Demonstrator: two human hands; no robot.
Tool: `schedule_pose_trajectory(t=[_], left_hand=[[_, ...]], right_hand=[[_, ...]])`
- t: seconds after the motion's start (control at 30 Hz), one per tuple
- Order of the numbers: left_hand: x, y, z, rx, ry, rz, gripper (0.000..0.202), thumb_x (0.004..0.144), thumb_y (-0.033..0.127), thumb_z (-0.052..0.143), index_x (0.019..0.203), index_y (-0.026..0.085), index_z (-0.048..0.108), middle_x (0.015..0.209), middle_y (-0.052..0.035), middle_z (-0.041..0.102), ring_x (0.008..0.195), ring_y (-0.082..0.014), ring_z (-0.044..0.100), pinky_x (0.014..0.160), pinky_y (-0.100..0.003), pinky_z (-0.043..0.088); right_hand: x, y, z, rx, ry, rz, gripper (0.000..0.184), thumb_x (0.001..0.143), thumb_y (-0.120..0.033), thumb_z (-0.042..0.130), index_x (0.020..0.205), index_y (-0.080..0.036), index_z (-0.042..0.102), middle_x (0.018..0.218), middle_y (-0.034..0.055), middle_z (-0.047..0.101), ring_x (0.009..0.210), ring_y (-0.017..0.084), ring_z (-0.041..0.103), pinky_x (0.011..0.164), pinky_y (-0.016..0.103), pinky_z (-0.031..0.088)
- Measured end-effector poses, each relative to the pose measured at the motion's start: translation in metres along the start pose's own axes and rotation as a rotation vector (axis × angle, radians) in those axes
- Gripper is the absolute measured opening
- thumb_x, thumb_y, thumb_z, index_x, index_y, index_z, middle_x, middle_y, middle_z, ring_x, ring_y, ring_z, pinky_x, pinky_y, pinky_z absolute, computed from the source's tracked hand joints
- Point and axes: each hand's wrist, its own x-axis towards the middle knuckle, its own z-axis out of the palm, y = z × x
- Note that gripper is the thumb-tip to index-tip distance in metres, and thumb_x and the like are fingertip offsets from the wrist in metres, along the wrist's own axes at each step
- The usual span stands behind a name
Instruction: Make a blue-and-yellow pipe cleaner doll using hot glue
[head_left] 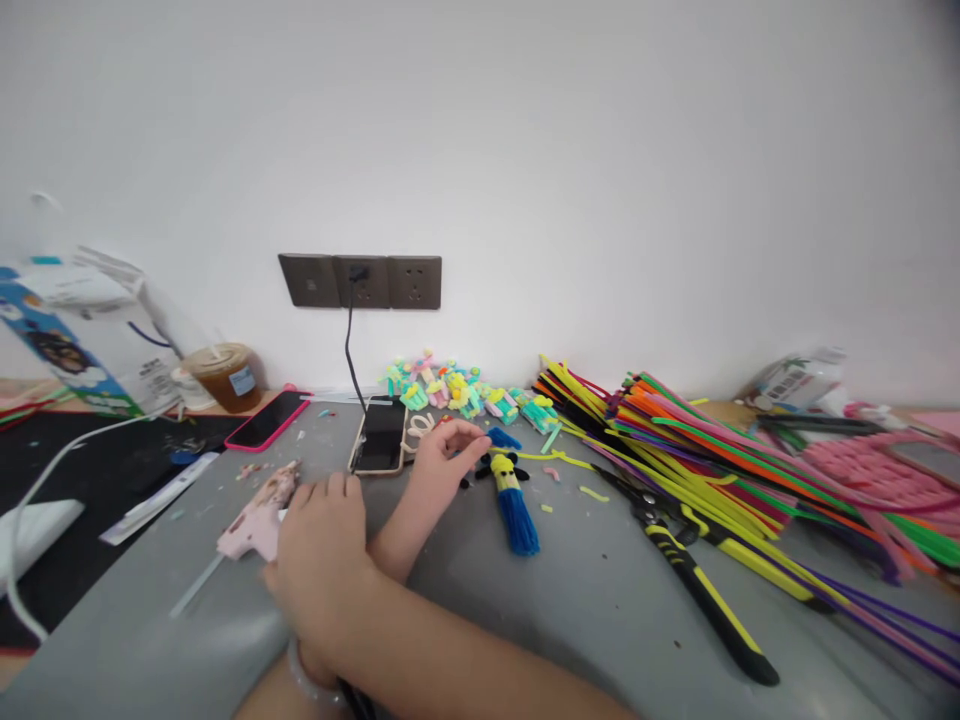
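Note:
My arms cross. My right hand (326, 530) comes over from the right and closes around the handle of a pale pink hot glue gun (259, 515), its palm side hidden. A glue stick (199, 585) pokes out of the gun's back. My left hand (439, 465) reaches out beneath the right arm, thumb and forefinger pinched at the end of a short blue pipe-cleaner piece (504, 438). Just right of those fingertips lies a small pipe-cleaner doll (514, 505) with a yellow head, black bits at its sides and a blue skirt.
Black-and-yellow pliers (697, 590) lie at right, before a heap of coloured pipe cleaners (675, 450). Small pastel figures (465, 390) line the wall. Two phones, a pink-edged one (268, 420) and a charging one (380, 437), and a drink cup (227, 380) stand left.

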Motion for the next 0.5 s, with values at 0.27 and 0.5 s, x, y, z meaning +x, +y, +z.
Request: schedule_pose_trajectory(t=[0.27,0.5], left_hand=[[0.002,-0.001,-0.002,0.011,0.020,0.014,0.025,0.071,0.041,0.075,0.076,0.017,0.067,0.065,-0.0003,0.064,0.062,-0.0140,0.058,0.054,-0.022,0.045],[-0.004,0.007,0.003,0.002,0.099,0.089,0.019,0.071,0.034,0.077,0.073,0.017,0.069,0.067,-0.0009,0.067,0.060,-0.0134,0.059,0.054,-0.022,0.047]], right_hand=[[0.004,-0.007,-0.001,0.041,-0.015,-0.180,0.040,0.087,-0.010,0.058,0.123,0.007,0.056,0.113,0.0264,0.070,0.104,0.031,0.066,0.096,0.046,0.047],[-0.036,0.040,-0.056,1.203,0.178,-0.143,0.025,0.085,-0.029,0.053,0.108,-0.021,0.060,0.078,0.0014,0.065,0.062,0.018,0.057,0.056,0.028,0.046]])
